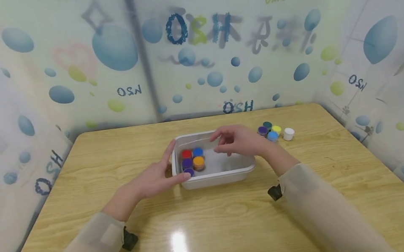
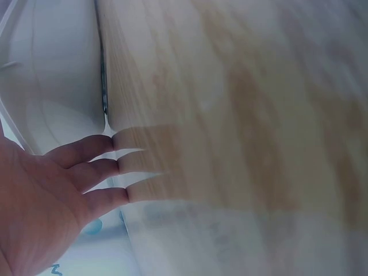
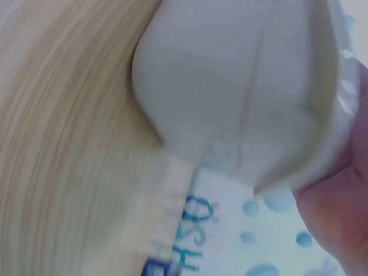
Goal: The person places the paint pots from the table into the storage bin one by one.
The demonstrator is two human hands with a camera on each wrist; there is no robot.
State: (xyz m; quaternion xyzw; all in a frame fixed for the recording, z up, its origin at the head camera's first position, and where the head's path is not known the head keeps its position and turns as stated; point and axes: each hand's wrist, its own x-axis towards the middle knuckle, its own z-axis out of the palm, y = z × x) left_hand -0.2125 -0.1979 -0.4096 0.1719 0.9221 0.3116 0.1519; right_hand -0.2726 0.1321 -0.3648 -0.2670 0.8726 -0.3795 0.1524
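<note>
A white rectangular tub (image 1: 216,179) sits on the table. Inside, grouped at its left end, are small lidded jars: a red jar (image 1: 186,155), a blue jar (image 1: 198,153), an orange jar (image 1: 199,163) and two purple ones. My left hand (image 1: 155,178) rests against the tub's left end, thumb at the front rim. In the left wrist view its other fingers lie straight, tips at the tabletop beside the tub. Over the tub's right half hovers my right hand (image 1: 240,140), fingers loosely bent, thumb and index apart, with nothing visible between them.
Right of the tub, more small jars stand on the wooden table (image 1: 222,225): a white jar (image 1: 288,133), a light blue jar (image 1: 272,136), a yellow jar (image 1: 276,129), a purple jar (image 1: 262,131) and a dark green jar (image 1: 267,125). Patterned curtains enclose the table's back and sides.
</note>
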